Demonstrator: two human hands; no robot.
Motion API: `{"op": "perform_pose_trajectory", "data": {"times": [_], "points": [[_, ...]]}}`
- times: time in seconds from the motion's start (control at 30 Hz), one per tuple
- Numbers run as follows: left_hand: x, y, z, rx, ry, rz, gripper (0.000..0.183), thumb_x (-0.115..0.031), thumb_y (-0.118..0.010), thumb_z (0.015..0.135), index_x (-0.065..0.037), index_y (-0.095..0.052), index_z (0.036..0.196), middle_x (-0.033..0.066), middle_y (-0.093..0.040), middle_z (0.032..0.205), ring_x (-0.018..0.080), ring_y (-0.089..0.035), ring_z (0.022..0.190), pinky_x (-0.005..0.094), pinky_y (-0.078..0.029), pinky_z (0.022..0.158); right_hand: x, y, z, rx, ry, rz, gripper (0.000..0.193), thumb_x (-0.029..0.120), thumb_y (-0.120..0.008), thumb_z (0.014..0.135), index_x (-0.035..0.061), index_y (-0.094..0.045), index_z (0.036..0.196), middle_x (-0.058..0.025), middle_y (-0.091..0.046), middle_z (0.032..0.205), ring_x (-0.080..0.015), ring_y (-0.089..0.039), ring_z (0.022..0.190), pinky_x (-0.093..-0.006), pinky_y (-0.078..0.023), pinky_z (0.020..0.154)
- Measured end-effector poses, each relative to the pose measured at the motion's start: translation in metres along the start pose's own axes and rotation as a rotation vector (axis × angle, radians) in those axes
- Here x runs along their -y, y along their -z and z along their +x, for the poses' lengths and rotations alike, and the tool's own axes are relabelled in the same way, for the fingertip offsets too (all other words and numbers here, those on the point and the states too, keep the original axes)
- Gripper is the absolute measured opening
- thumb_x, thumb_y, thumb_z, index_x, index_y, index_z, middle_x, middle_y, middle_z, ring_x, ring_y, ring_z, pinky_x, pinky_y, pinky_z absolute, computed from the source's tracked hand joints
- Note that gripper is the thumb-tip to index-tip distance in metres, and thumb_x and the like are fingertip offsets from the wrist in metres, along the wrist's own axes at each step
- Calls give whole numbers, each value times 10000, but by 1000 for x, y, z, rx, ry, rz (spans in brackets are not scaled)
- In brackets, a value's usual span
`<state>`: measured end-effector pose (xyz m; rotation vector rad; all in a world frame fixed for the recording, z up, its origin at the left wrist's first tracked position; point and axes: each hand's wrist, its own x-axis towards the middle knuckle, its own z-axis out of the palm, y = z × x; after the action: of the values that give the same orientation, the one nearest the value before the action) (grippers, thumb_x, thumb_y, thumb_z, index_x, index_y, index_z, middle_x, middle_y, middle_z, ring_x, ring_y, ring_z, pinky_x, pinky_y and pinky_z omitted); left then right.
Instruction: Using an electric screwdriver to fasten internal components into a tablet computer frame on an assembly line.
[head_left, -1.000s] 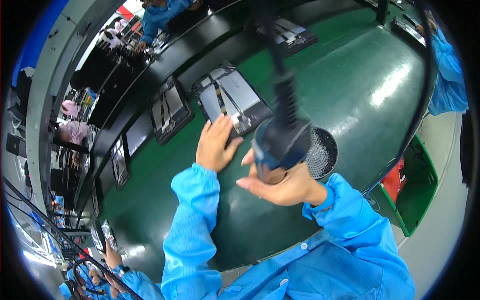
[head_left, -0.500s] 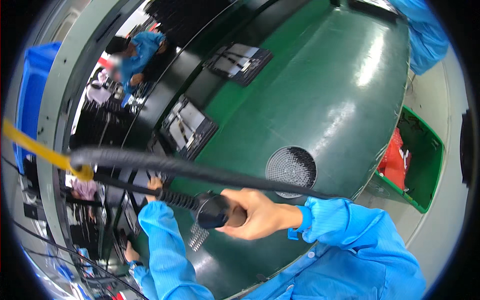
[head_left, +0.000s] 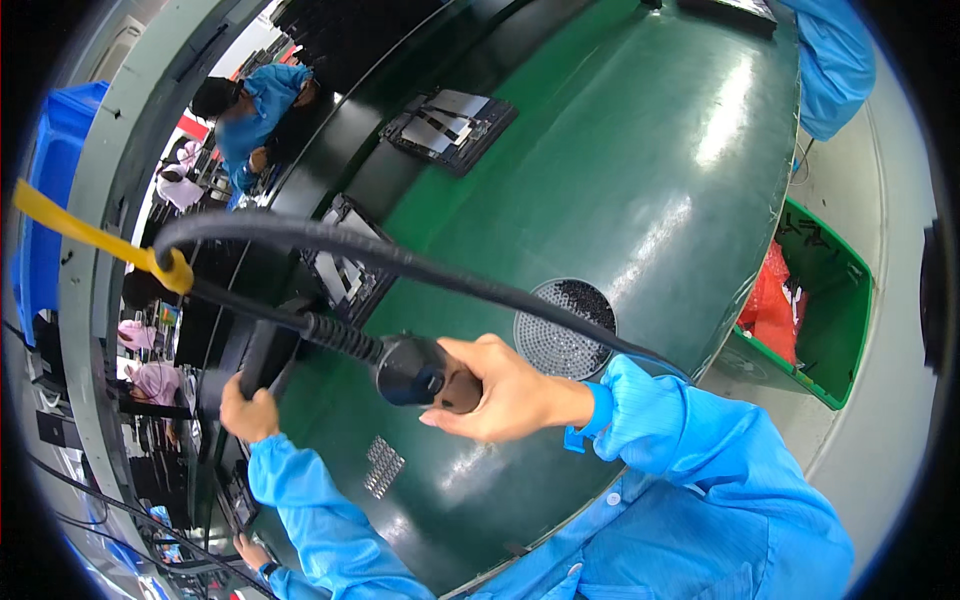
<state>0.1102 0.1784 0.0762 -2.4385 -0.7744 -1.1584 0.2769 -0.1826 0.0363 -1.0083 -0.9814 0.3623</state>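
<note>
- Your right hand [head_left: 515, 392] is closed around a black corded tool [head_left: 408, 372], fingers and thumb wrapped about its body, in front of you over the green bench [head_left: 630, 190].
- The tool's ribbed cable end points to your left; a thick black cord [head_left: 420, 265] crosses in front of the bench, and a yellow strap [head_left: 85, 235] is looped at its bend.
- Your left hand [head_left: 250, 412] is gripping the near end of a dark flat device [head_left: 268, 358], which is tilted at the left side of the bench; motion blur hides its details.
- Just beyond that device lies 1 opened flat unit [head_left: 345, 272], partly behind the cord; a 2nd opened unit [head_left: 455, 130] lies farther along, well apart.
- Near your right hand, a round dimpled dish [head_left: 545, 342] holds small black pieces.
- Nearer to you, a small silver perforated piece [head_left: 383, 468] lies on the bench.
- On your right, beside the bench, a green bin [head_left: 850, 375] holds a red bag [head_left: 772, 312].
</note>
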Motion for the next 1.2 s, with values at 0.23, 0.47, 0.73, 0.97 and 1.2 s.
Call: {"op": "perform_pose_trajectory", "data": {"times": [0.23, 0.47, 0.73, 0.97, 1.2], "points": [[-94, 112, -45, -155, -118, -222, 274, 86, -599, 636, 30, -662, 897, 168, -679, 845, 295, -670, 797, 328, -519, 766, 2, 34, 17, -159, 69, -169, 255, 83, -754, 682, 21, -540, 805, -22, -516, 613, -77, -456, 544, -262, -371, 481], [-153, 142, -129, 294, -414, -508, 606, -95, -731, 541, -12, -557, 1115, 166, -631, 1030, 390, -605, 1015, 508, -478, 872, 11, 60, 24, -284, -41, -82, 284, -9, -754, 707, 5, -545, 898, -24, -581, 601, -85, -548, 459, -223, -436, 412], [-206, 135, -182, 730, -192, -848, 775, -339, -856, 561, -11, -516, 1174, 151, -537, 1257, 357, -473, 1222, 667, -181, 1019, 2, 61, 18, -251, -38, -90, 277, -26, -742, 719, 9, -532, 897, -33, -585, 591, -81, -547, 462, -219, -424, 416], [-226, 119, -196, 589, -240, -884, 562, -252, -836, 601, -39, -588, 1058, 115, -621, 1134, 327, -534, 1164, 651, -230, 1005, -8, 61, 18, -220, -56, -103, 272, -44, -729, 713, 10, -530, 890, -29, -583, 594, -76, -543, 462, -214, -403, 413], [-216, 118, -186, 499, -236, -1038, 199, 23, -695, 712, -46, -636, 889, 90, -689, 886, 251, -671, 912, 491, -416, 903, -8, 62, 20, -212, -97, -99, 243, -44, -718, 734, -21, -534, 891, -40, -592, 574, -87, -545, 468, -218, -422, 453]]}}
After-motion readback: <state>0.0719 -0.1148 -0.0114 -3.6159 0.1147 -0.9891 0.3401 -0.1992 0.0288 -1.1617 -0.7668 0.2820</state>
